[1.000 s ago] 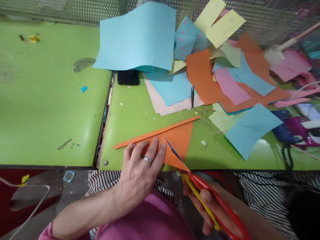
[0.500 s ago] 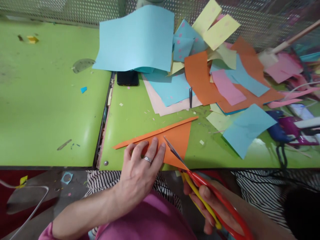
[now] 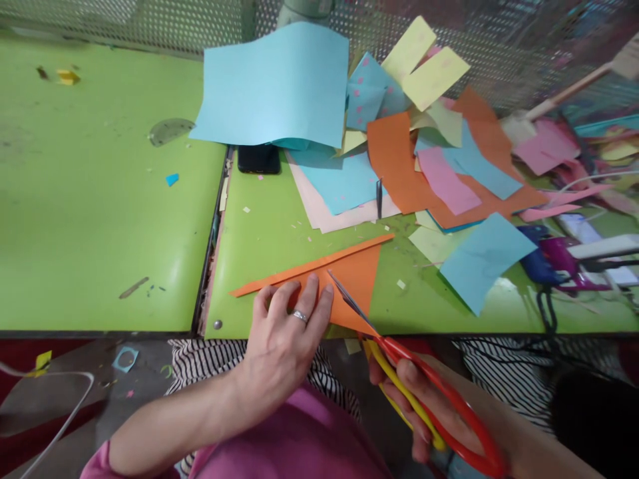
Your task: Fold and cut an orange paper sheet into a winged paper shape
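Observation:
An orange sheet of paper (image 3: 362, 279) lies near the table's front edge, with a narrow folded strip (image 3: 309, 265) along its upper side. My left hand (image 3: 284, 339), wearing a ring, presses the sheet down with its fingertips apart. In my right hand (image 3: 407, 392) are scissors (image 3: 379, 338) with red and yellow handles. Their narrow blades reach over the orange paper from its lower edge, the tips close to my left little finger or forefinger side. The blades look nearly closed; whether paper sits between them I cannot tell.
A large light-blue sheet (image 3: 277, 86) partly covers a black phone (image 3: 258, 159). Coloured paper pieces (image 3: 399, 163) pile up to its right, with tweezers (image 3: 379, 198) beside them. A protractor (image 3: 170, 132) lies left of the table seam (image 3: 212, 246). A blue paper piece (image 3: 486, 259) is at right.
The view has shifted slightly. Both hands, the scissors and the orange sheet keep almost the same places relative to each other.

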Available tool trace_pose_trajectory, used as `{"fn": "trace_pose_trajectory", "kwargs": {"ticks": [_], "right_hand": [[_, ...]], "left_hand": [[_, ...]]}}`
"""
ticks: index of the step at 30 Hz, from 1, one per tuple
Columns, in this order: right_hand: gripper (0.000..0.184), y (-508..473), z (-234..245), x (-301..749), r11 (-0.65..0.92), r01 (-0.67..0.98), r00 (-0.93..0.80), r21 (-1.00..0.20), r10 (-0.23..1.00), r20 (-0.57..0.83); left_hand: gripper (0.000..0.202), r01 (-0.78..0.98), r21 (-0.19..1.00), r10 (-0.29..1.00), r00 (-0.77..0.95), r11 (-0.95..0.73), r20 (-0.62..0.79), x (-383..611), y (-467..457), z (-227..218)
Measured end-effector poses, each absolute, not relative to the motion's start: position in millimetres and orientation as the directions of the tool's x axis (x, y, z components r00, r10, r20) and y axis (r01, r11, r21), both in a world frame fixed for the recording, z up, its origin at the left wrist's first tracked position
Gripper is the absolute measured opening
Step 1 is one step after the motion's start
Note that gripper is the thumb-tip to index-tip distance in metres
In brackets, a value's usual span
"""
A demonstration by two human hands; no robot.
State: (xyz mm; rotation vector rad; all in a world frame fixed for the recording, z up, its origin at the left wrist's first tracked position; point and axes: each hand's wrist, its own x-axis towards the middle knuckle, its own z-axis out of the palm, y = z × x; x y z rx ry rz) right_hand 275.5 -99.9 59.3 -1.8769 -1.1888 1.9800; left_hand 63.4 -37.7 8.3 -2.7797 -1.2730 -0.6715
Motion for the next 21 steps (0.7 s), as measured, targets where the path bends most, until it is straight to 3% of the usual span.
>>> {"fn": "trace_pose_trajectory", "kwargs": {"ticks": [16,21], "right_hand": [[0.073,-105.5,45.2,278.0,-0.778,0.260,-0.192,-0.572,0.539,-0.820],[0.070,-102.8,53.3,276.9,-0.726,0.326,-0.198,-0.606,0.575,-0.794]], "left_hand": [[0.046,0.727,0.168,0.716,0.561,-0.666,0.415,64.8,-37.1,8.1],[0.045,0.729,0.171,0.720,0.558,-0.663,0.413,64.9,-37.1,6.9]]}}
